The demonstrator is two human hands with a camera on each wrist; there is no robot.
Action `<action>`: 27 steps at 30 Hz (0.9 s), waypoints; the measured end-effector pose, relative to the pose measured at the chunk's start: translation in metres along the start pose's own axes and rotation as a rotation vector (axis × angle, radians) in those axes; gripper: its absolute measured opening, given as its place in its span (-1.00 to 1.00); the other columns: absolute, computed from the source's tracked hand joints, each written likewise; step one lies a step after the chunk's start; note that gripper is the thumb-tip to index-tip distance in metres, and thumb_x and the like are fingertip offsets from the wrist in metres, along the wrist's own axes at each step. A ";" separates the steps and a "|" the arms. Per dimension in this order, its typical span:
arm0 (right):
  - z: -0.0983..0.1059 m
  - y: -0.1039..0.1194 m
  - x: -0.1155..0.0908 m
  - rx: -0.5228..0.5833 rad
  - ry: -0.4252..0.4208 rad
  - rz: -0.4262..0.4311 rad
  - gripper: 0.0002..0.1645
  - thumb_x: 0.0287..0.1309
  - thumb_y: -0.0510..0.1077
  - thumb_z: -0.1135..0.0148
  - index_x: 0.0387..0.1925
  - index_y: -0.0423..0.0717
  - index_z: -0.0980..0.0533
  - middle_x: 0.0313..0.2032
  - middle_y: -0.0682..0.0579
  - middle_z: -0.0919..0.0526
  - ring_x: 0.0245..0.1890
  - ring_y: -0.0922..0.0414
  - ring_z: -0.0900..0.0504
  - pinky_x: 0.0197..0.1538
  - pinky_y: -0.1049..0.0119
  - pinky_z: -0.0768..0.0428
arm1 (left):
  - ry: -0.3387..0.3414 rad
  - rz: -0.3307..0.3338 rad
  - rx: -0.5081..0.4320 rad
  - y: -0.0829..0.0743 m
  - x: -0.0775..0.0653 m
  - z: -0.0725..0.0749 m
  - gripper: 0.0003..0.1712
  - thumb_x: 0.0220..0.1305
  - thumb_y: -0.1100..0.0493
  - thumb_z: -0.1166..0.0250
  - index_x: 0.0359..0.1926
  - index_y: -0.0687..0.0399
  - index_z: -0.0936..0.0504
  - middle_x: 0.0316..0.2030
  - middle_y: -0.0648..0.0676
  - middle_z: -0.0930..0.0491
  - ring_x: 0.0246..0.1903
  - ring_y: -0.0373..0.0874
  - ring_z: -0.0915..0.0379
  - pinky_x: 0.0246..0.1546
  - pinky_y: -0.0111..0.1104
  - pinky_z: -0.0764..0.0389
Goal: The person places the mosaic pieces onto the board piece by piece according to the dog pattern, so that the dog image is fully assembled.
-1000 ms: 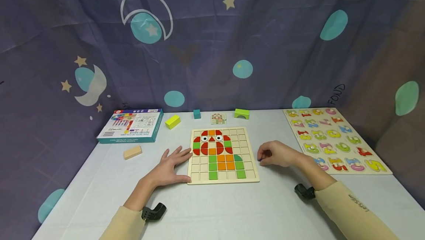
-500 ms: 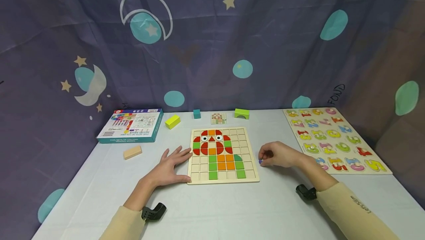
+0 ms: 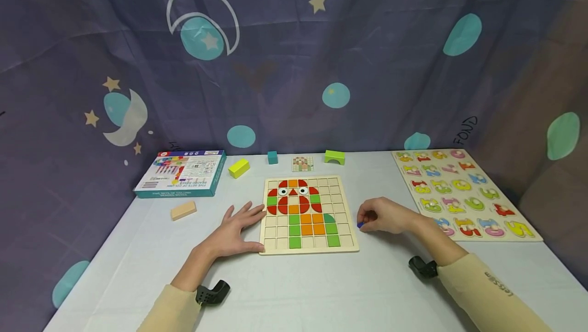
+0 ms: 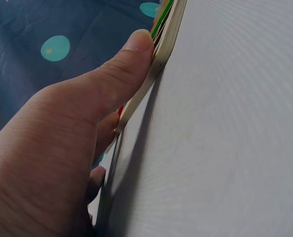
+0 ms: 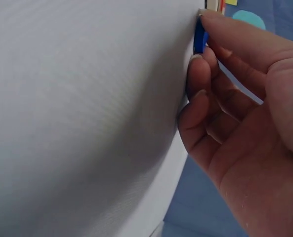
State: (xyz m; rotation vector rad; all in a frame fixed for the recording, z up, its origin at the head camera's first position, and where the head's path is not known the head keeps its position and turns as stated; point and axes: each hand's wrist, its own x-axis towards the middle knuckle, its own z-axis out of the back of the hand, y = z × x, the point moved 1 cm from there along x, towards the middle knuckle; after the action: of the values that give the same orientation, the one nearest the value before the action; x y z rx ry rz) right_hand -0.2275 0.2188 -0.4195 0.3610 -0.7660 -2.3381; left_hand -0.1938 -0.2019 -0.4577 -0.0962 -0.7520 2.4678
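A wooden grid board (image 3: 275, 244) lies mid-table, with red, green and orange tiles and two round eye tiles set in its cells as a bird-like picture. My left hand (image 3: 233, 234) rests at its left edge, fingers spread; in the left wrist view the thumb (image 4: 136, 49) touches the rim. Just right of the board, my right hand (image 3: 383, 214) pinches a small blue tile (image 5: 199, 35) between thumb and fingers, low over the table. The tile's full outline is hidden by the fingers.
Behind the board are a picture card (image 3: 302, 164), a teal cube (image 3: 272, 158), a green arch block (image 3: 334, 157) and a yellow block (image 3: 239, 168). A box (image 3: 179, 174) and plain wooden block (image 3: 183, 211) lie left. A number puzzle board (image 3: 464, 194) lies right.
The right hand has shifted very slightly right and down, and more of the blue tile shows between its fingers. The left hand and the board stay put.
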 end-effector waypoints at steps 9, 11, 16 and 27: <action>0.003 0.003 0.003 0.001 0.023 0.051 -0.84 0.11 -0.32 -0.43 -0.34 -0.04 -0.61 -0.40 0.19 -0.55 -0.37 0.22 -0.50 -0.30 0.37 -0.55 | -0.005 -0.009 0.003 0.000 0.000 0.000 0.08 0.01 -0.32 -0.52 0.46 0.07 -0.39 0.48 0.04 -0.25 0.53 0.15 0.13 0.41 0.26 0.35; 0.003 0.004 0.005 0.008 0.017 0.065 -0.84 0.11 -0.33 -0.42 -0.33 -0.05 -0.62 -0.38 0.18 -0.55 -0.36 0.22 -0.50 -0.32 0.36 -0.55 | -0.004 -0.011 0.002 0.000 0.000 0.000 0.08 0.01 -0.31 -0.52 0.46 0.08 -0.39 0.48 0.04 -0.25 0.53 0.15 0.13 0.41 0.26 0.34; 0.005 0.009 0.013 0.014 0.008 0.067 -0.84 0.12 -0.34 -0.41 -0.32 -0.04 -0.63 -0.36 0.16 -0.56 -0.35 0.18 -0.50 -0.31 0.37 -0.55 | 0.000 -0.010 0.005 0.000 0.000 0.000 0.08 0.02 -0.31 -0.52 0.47 0.09 -0.38 0.48 0.06 -0.25 0.53 0.16 0.14 0.40 0.28 0.33; -0.001 0.018 0.036 -0.003 0.030 0.060 -0.84 0.13 -0.31 -0.43 -0.32 0.01 -0.64 -0.34 0.17 -0.56 -0.31 0.17 -0.51 -0.25 0.34 -0.55 | -0.003 -0.009 0.005 -0.001 0.000 0.000 0.06 0.02 -0.30 -0.52 0.46 0.08 -0.40 0.48 0.04 -0.25 0.53 0.15 0.14 0.40 0.28 0.33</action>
State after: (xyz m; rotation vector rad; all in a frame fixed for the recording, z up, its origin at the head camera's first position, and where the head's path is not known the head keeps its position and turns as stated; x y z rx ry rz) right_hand -0.2451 0.1840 -0.4118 0.3662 -0.7481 -2.2727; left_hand -0.1931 -0.2008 -0.4571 -0.0877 -0.7463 2.4616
